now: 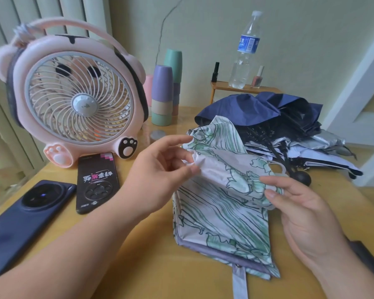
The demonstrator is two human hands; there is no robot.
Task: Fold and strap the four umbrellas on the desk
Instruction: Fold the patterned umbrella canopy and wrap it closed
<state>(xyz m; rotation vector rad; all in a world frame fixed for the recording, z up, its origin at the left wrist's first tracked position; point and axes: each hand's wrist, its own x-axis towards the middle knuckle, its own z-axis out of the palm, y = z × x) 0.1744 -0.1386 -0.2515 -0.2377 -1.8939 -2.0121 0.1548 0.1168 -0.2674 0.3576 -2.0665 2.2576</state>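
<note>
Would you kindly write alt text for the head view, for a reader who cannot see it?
A person's left hand and right hand pinch folds of a white fabric umbrella printed with green leaves on a yellow wooden desk. Behind it lies a heap of unfolded navy and silver umbrellas; a pink bear-shaped fan stands at left.

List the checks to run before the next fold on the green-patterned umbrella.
1. Left hand pinches the green-patterned umbrella canopy: ok.
2. Right hand pinches the opposite fold: ok.
3. Canopy pleats lie flat and even: not ok, the upper part is bunched.
4. Strap free at the near hem: ok.
5. Shaft fully collapsed: cannot tell, fabric hides it.
6. Other umbrellas folded: not ok, they lie piled loose behind it.
</note>
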